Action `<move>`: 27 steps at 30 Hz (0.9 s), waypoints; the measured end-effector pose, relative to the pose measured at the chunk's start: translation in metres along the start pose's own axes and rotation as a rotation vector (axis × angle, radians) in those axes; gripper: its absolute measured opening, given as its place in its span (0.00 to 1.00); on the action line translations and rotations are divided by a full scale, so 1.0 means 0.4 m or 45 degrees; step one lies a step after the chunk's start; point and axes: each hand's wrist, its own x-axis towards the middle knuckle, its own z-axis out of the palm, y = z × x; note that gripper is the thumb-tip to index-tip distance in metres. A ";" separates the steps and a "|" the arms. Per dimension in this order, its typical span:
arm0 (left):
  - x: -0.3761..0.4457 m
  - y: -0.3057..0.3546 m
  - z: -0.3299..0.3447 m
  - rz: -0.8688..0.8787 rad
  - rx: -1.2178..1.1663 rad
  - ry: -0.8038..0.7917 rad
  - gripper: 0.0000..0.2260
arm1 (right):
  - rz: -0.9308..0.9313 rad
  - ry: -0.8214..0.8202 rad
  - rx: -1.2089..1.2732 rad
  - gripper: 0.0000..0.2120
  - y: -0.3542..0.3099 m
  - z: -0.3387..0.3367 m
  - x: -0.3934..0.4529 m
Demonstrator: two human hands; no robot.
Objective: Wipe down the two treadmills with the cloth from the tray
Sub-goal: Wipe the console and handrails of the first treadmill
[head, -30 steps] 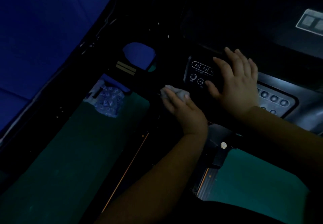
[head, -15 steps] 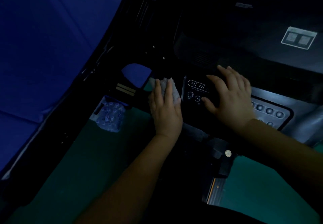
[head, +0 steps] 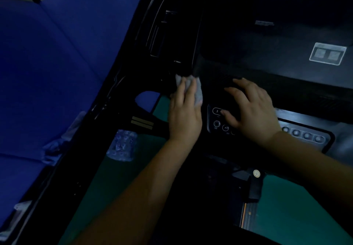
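A dark treadmill (head: 257,57) fills the right and centre of the dim view, its console sloping down toward the person. Blue wall panels (head: 57,63) fill the left side, and green flooring (head: 114,183) shows below the console's left edge. A pale label (head: 327,53) sits near the console's upper right corner. A button panel (head: 216,119) with round keys lies at the console's near left part, and a row of round buttons (head: 301,134) runs along its near right edge. A clear plastic wrap (head: 122,145) lies on the flooring near the left frame.

The left hand (head: 184,118) lies flat with straight fingers on the cloth (head: 197,90), pressing it against the console's left edge, just left of the button panel. The grey cloth is crumpled; its long axis runs away from the person, up the console, and it sticks out beyond the fingertips. The right hand (head: 252,109) rests spread, palm down, on the console beside the panel, thumb over the keys.
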 end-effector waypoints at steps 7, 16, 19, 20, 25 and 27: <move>0.070 -0.025 0.000 0.039 -0.060 -0.058 0.26 | -0.003 0.016 -0.042 0.26 -0.003 0.005 -0.001; -0.017 -0.107 -0.074 0.272 -0.099 -0.213 0.24 | 0.001 0.034 -0.044 0.26 -0.006 0.011 -0.001; 0.059 -0.148 -0.125 0.039 -0.188 0.016 0.21 | 0.002 0.040 -0.041 0.26 -0.007 0.009 0.000; 0.092 -0.163 -0.134 -0.033 -0.196 0.123 0.22 | 0.002 0.039 -0.041 0.26 -0.006 0.009 0.000; 0.181 -0.218 -0.081 -0.075 0.122 0.099 0.24 | -0.001 0.042 -0.051 0.26 -0.006 0.011 0.000; 0.185 -0.189 -0.054 0.075 0.126 0.050 0.22 | 0.003 0.034 -0.053 0.26 -0.006 0.010 0.001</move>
